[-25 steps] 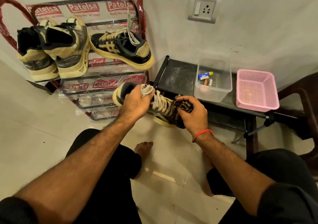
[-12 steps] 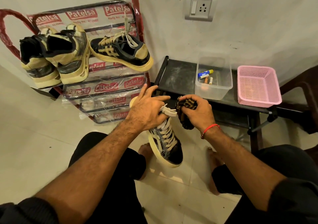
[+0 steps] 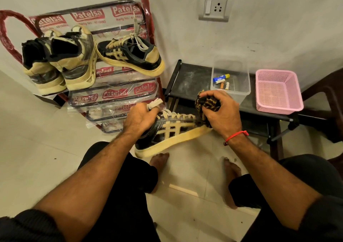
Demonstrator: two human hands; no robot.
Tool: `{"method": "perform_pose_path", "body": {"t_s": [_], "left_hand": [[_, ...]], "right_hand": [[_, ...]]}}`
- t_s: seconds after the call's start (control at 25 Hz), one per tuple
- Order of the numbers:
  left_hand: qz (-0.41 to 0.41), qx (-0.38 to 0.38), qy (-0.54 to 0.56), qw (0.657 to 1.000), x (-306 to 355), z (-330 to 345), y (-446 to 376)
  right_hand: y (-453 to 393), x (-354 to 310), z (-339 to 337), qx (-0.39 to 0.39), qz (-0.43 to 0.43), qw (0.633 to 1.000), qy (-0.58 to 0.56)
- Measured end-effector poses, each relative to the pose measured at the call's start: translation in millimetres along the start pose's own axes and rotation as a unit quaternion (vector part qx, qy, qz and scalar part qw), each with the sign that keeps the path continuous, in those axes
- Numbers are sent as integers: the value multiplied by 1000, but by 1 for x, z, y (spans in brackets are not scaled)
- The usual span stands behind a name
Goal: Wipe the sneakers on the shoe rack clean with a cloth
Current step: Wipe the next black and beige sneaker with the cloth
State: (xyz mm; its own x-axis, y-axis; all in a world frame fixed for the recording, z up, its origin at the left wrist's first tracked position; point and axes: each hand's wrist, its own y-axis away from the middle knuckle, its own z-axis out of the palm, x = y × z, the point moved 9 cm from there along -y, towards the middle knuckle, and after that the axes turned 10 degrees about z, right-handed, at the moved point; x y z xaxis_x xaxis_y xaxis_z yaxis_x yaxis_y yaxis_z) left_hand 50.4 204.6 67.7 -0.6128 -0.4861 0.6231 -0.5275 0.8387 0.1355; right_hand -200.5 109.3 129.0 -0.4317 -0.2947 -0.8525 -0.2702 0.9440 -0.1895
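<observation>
Turned since half a second ago: black sneaker (image 3: 167, 130) now lying on its side across the middle of the frame, striped flank up and toe toward the right, where before its toe pointed down toward the feet. Gripped at the heel and collar by left hand (image 3: 140, 117), fingers curled round the opening, a lace end sticking up past the knuckles. Bunched in right hand (image 3: 220, 113), fingers closed round it, a dark patterned cloth (image 3: 207, 103) pressed against the toe end of the shoe. Held clear of the floor, just in front of the lower shelves of the shoe rack (image 3: 113, 95) at upper left. On the rack's top shelf, a matching black sneaker (image 3: 130, 56) and, left of it, a worn beige pair (image 3: 61, 63). At right, against the wall, a low black table (image 3: 191, 80) bearing a clear plastic box (image 3: 230, 85) with small items inside and a pink basket (image 3: 278, 91) beside it
</observation>
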Motion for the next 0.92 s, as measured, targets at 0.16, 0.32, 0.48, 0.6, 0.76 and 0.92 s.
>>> {"method": "perform_pose_path", "body": {"t_s": [0.16,0.32,0.48,0.6,0.76,0.92], "left_hand": [[-113,16,307,945,-2,11,10],[-126,1,454,882,7,26,13],[-64,-30,519,852,31,30,20],[-7,-73,520,851,52,28,25],[20,-102,464,879,64,34,32],[62,-31,438,896,56,21,20]], "right_hand": [[5,-12,-17,90,-40,994,-39],[11,-17,-14,95,-59,990,-84],[3,-4,-18,102,-25,972,-210],[-1,8,-25,119,-10,962,-246],[-1,8,-17,79,-23,972,-219],[-6,1,-11,42,-24,983,-175]]}}
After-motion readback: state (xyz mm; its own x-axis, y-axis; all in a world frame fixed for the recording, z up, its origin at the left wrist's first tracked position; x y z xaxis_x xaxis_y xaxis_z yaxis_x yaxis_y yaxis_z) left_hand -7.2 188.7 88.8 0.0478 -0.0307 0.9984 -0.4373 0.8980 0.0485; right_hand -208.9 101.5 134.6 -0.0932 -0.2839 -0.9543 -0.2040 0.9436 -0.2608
